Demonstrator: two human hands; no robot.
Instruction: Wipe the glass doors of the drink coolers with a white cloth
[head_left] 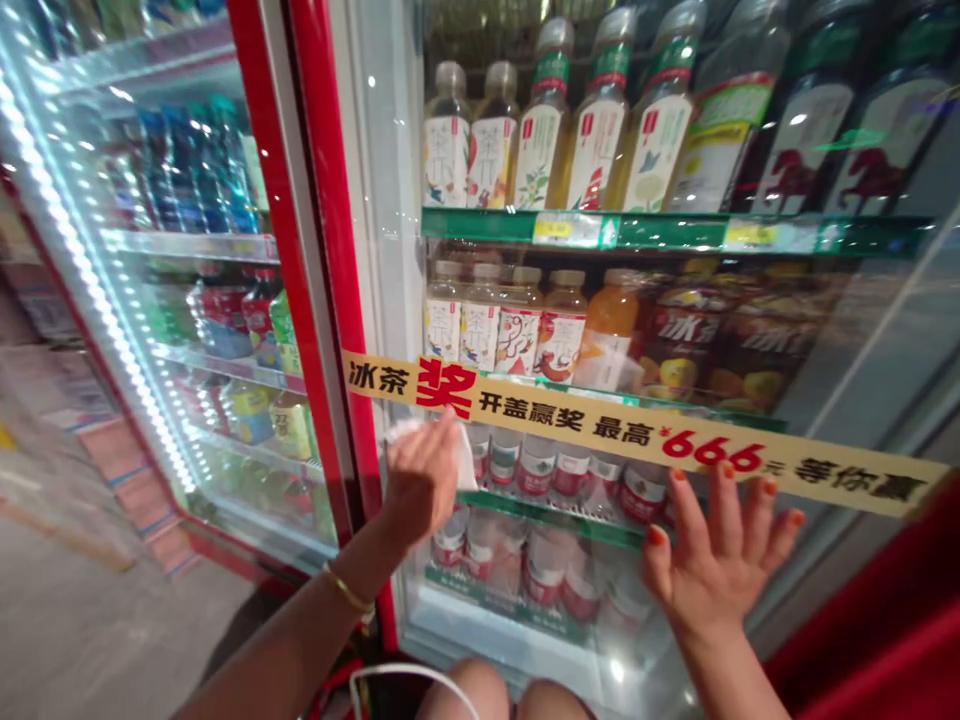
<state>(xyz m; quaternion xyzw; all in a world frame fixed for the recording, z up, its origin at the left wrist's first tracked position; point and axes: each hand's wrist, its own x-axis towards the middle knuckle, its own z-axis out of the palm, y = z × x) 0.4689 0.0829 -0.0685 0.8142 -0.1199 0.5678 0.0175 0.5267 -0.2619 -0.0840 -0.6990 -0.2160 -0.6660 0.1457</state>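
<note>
My left hand (426,475), with a thin bracelet at the wrist, presses a folded white cloth (466,462) to the glass door (525,625) of a drinks fridge. It sits just below the left part of a yellow banner sticker (630,428) with black and red lettering. Whether the cloth is fabric or paper, I cannot tell. Farther right, my right hand (709,560) has its fingers spread on or close to the glass, and nothing is in it. Its orange-nailed fingertips reach the sticker's lower edge near the red number.
Behind the glass, bottled drinks (536,140) stand on several green-edged shelves (480,224). A red door frame (330,200) divides this fridge from a lit one with more bottles (195,165) at left. Stacked boxes (135,490) stand on the floor. My knees (480,690) show below.
</note>
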